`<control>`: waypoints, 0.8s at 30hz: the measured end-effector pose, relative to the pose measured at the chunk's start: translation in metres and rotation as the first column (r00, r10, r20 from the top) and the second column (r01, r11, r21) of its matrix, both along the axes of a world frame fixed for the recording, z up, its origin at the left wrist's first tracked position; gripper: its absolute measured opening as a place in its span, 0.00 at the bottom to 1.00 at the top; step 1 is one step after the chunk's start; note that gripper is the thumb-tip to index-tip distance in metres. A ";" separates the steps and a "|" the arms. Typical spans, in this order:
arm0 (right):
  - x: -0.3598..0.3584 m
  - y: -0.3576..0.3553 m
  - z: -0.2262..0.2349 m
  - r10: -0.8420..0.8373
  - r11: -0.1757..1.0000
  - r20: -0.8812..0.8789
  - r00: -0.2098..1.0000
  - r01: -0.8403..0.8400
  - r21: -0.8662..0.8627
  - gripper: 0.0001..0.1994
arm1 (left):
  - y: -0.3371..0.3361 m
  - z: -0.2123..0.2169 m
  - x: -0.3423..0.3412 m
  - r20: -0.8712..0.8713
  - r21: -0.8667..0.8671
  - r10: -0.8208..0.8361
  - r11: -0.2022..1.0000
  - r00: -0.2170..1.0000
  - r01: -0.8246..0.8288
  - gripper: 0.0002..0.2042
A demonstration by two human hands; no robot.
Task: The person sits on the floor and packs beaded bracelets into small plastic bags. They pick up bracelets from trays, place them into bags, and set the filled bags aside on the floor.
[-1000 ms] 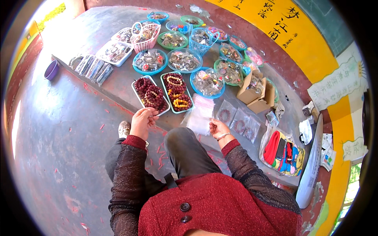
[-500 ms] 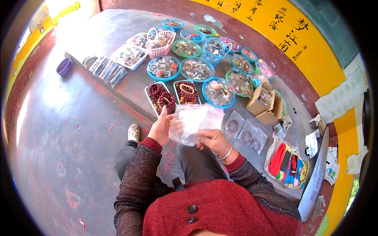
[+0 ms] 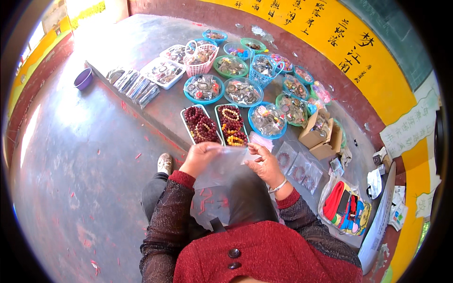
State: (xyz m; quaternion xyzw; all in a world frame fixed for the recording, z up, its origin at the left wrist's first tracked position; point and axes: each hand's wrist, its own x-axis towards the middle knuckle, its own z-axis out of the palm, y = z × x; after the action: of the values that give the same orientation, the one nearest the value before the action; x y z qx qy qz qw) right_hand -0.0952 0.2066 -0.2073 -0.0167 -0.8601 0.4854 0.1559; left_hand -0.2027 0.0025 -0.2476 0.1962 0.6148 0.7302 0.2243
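A clear plastic bag (image 3: pixel 218 169) is stretched out between my hands, above my knee. My left hand (image 3: pixel 196 159) pinches one top corner, its fingers closed. At the opposite corner, my right hand (image 3: pixel 267 168), with a silver bangle at its wrist, grips the bag between thumb and fingertips. Just beyond the right hand lies a stack of pink-edged plastic bags (image 3: pixel 260 140), partly hidden by it. Past my hands stand two white trays of bead bracelets: dark red beads (image 3: pixel 202 126) in the left one, red and yellow beads (image 3: pixel 232 126) in the right one.
Bowls and baskets of small packaged goods (image 3: pixel 243 92) crowd the raised ledge. Bagged bracelets (image 3: pixel 299 170) lie to my right, near an open cardboard box (image 3: pixel 315 129) and a colourful bundle (image 3: pixel 347 207). A purple basin (image 3: pixel 83 79) sits on the lower floor at left.
The pink-edged stack has left my hands and lies farther forward. One clear bag is now spread between them. My left fingers have closed on its corner. The whole view has shifted slightly.
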 end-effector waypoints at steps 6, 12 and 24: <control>0.004 -0.013 0.001 0.266 0.931 0.087 0.960 -0.280 0.233 0.10 | 0.001 0.017 0.010 -0.092 -0.235 -0.373 0.909 0.923 0.344 0.08; 0.008 -0.007 -0.012 0.275 0.958 0.332 0.902 -0.230 -0.169 0.09 | 0.000 0.013 0.010 -0.114 -0.272 -0.240 0.941 0.964 0.202 0.07; -0.001 -0.005 -0.005 0.264 0.880 0.385 0.884 -0.058 -0.471 0.07 | -0.006 0.018 0.006 -0.014 -0.024 -0.134 0.991 0.991 0.134 0.06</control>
State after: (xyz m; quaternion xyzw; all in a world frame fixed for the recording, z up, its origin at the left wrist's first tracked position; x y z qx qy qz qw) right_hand -0.0960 0.2015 -0.2121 -0.0871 -0.7364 0.6646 -0.0915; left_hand -0.1971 -0.0039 -0.2300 0.2402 0.6105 0.7046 0.2704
